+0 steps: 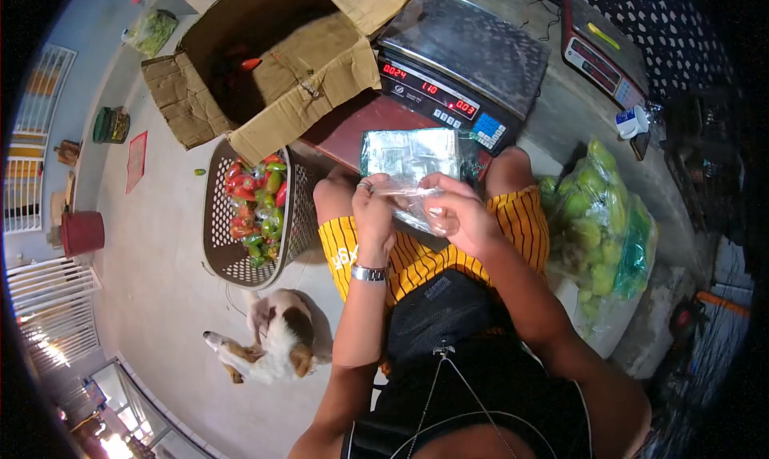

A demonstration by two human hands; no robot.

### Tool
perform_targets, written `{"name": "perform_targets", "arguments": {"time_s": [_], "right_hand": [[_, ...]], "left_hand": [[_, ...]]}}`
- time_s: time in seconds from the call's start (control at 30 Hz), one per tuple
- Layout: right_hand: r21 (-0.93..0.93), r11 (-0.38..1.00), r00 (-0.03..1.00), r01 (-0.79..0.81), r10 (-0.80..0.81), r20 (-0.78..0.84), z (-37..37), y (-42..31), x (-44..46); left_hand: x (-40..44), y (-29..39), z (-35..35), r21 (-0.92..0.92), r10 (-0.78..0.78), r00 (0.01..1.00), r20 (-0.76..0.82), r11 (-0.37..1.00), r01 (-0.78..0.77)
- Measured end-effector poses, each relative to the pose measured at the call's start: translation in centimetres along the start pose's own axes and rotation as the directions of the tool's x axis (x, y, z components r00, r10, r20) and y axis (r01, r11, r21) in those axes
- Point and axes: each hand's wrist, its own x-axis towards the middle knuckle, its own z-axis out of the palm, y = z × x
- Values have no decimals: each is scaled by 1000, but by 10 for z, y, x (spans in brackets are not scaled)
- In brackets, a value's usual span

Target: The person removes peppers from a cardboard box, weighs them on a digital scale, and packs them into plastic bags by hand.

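A flat stack of clear plastic bags (410, 152) lies over my lap, shiny with reflected light. My left hand (373, 213), with a metal watch at its wrist, pinches the left edge of a thin clear plastic bag (407, 207) just in front of that stack. On the other side my right hand (462, 216) grips the same clear bag, fingers bent and thumb pressed in. The film between both hands is crumpled, and I cannot tell whether its mouth is parted. Past the stack sits a digital scale (460, 58) with lit red digits.
An open cardboard box (300, 110) with a red pepper inside stands ahead left. Below it is a basket (210, 227) of bagged red and green peppers (260, 199). A dog (276, 335) lies on the floor. Bags of green produce (593, 227) are at right, near a mug (631, 122) and second scale (601, 50).
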Motion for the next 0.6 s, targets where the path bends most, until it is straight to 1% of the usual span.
{"name": "perform_targets", "arguments": {"time_s": [0.03,0.07,0.1,0.13,0.17,0.2,0.3,0.33,0.37,0.4,0.43,0.47,0.5,0.53,0.57,0.6], "right_hand": [[-235,965,993,117,-112,34,1,8,3],[-456,866,974,205,-227,6,-4,10,7],[-660,712,941,241,-338,-22,-9,13,12],[-828,527,874,191,-476,-101,-19,8,20],[-943,319,777,96,-616,-129,-26,2,30],[-967,239,684,91,-721,-114,-19,-8,34],[-959,224,588,175,-805,-81,-18,-17,47],[-877,431,778,213,-618,-115,-20,-20,41],[-696,677,869,239,-469,-158,-18,-14,39],[-457,865,941,208,-305,-148,-16,-5,35],[-182,976,986,120,-138,-92,-16,6,29],[-441,871,970,215,-243,-6,-23,23,21],[-139,988,997,71,-69,13,-15,22,14],[165,980,994,-110,106,33,-8,20,6],[-130,991,1000,-13,15,10,0,18,6],[-413,907,997,78,-80,13,7,19,7]], "left_hand": [[0,6,3,-78,4,1000,-3,997,-4],[-5,9,6,-183,-41,999,-9,982,39],[-9,7,4,-95,-24,994,106,995,35],[-17,5,-2,-4,-20,975,220,1000,22],[-20,4,-4,80,-18,942,334,997,-9],[-23,1,-3,130,32,950,310,989,-75],[-33,-9,5,291,189,953,239,922,-256],[-23,-17,-3,370,311,931,190,856,-362],[-11,-22,-10,312,290,950,114,898,-311],[0,-23,-14,245,263,964,39,933,-264],[8,-25,-15,177,223,974,-35,961,-214],[16,-28,-14,26,174,981,-86,985,-173],[15,-22,-11,-4,150,987,-65,989,-151],[11,-9,-6,-31,126,991,-45,991,-128],[8,1,-3,-58,102,994,-23,993,-104],[8,5,-4,38,108,994,15,993,-108]]}}
